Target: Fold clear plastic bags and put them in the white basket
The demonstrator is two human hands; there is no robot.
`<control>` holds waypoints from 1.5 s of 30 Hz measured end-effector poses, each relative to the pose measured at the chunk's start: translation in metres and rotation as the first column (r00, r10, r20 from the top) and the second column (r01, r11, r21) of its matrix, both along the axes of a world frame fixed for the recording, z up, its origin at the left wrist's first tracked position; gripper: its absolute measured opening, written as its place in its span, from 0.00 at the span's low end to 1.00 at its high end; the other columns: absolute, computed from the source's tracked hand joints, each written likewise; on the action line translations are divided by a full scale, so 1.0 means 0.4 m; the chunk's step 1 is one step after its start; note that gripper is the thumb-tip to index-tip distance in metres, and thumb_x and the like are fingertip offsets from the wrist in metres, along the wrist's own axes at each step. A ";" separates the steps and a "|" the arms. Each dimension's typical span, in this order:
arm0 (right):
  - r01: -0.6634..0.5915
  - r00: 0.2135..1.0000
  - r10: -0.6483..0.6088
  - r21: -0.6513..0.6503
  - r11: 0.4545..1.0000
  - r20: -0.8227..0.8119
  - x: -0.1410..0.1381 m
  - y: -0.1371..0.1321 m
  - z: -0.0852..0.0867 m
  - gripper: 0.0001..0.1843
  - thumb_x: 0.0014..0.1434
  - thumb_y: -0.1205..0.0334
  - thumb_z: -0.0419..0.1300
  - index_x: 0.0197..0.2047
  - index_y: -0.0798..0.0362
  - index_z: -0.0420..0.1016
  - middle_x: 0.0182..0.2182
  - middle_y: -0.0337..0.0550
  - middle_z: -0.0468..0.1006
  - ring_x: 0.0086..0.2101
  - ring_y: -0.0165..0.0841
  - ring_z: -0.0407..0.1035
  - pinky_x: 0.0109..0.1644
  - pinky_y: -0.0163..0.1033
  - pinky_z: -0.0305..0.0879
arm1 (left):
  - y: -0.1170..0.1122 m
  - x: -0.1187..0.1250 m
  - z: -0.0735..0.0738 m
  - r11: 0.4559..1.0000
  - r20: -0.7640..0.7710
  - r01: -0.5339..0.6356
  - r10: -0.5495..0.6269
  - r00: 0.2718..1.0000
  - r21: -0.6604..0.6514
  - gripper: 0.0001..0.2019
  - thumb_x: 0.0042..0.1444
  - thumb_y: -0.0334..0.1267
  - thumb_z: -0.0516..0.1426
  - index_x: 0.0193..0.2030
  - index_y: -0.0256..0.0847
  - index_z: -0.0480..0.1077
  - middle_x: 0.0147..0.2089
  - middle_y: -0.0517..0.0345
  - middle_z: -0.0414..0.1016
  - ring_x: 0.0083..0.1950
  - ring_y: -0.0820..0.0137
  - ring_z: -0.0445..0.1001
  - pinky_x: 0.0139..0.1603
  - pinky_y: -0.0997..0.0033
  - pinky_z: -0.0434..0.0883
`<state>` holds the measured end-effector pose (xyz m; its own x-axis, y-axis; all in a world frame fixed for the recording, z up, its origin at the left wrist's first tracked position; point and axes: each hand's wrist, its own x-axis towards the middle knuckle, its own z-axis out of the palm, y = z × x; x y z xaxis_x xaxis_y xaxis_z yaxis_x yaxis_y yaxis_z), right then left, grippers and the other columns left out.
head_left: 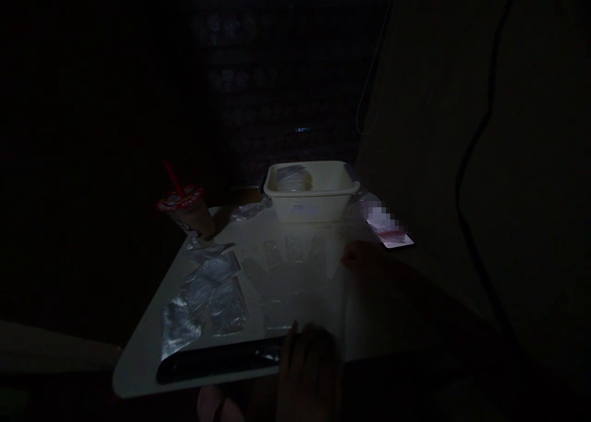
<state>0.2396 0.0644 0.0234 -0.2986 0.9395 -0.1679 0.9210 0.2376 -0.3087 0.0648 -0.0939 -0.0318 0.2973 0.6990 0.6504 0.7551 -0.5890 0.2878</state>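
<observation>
Cream-coloured rectangular plastic basin (309,210) taken as landmark; stands at the far end of a pale, round-cornered table (369,333), likely set back to spare the working surface. Clear, glove-shaped plastic film (295,277) lies flat on the near side of the basin, finger shapes towards it; probably spread so its outline can be handled.

Right hand (362,254), near side and right of basin: fingers curled in, at the film's right edge; too dark to tell whether it grips. Left hand (310,360), farthest from basin at the near edge: fingers close together, over the right end of a long black bar (217,359); cannot tell if it holds anything.

Room: left of basin, crumpled clear plastic sheets (203,296) and a lidded cup with red straw (189,216) crowd the edge. Right of basin, a lit flat phone (392,234). Bare strip between phone and near edge, partly under the right forearm's shadow.
</observation>
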 end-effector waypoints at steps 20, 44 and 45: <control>0.102 0.500 -0.436 -0.449 0.888 -0.749 -0.027 0.005 0.013 0.06 0.40 0.66 0.55 0.24 0.55 0.61 0.07 0.29 0.64 0.09 0.24 0.59 0.12 0.27 0.53 | 0.010 0.055 0.014 0.990 0.080 -0.130 0.133 0.988 -0.046 0.09 0.51 0.30 0.46 0.32 0.38 0.67 0.31 0.53 0.72 0.39 0.64 0.68 0.38 0.63 0.63; 0.071 0.711 -0.255 -0.294 0.953 -0.655 -0.198 0.013 -0.043 0.11 0.50 0.61 0.51 0.18 0.55 0.59 0.10 0.32 0.62 0.12 0.23 0.61 0.13 0.26 0.55 | -0.023 -0.028 0.046 0.986 0.006 0.077 -0.077 0.997 -0.146 0.12 0.54 0.33 0.45 0.38 0.45 0.68 0.38 0.56 0.72 0.41 0.67 0.69 0.38 0.64 0.68; 0.070 0.701 -0.274 -0.318 0.945 -0.658 -0.198 0.013 -0.045 0.13 0.51 0.60 0.50 0.18 0.55 0.58 0.11 0.32 0.63 0.12 0.23 0.61 0.13 0.26 0.55 | -0.020 -0.036 0.057 0.986 0.007 0.069 -0.069 0.998 -0.153 0.13 0.54 0.33 0.44 0.40 0.45 0.67 0.39 0.56 0.72 0.42 0.67 0.68 0.39 0.63 0.68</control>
<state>0.1603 0.0696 0.0053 -0.2625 0.9403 -0.2167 0.4436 -0.0819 -0.8925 0.0504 -0.1018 -0.0091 0.3473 0.7681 0.5379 0.7138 -0.5885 0.3796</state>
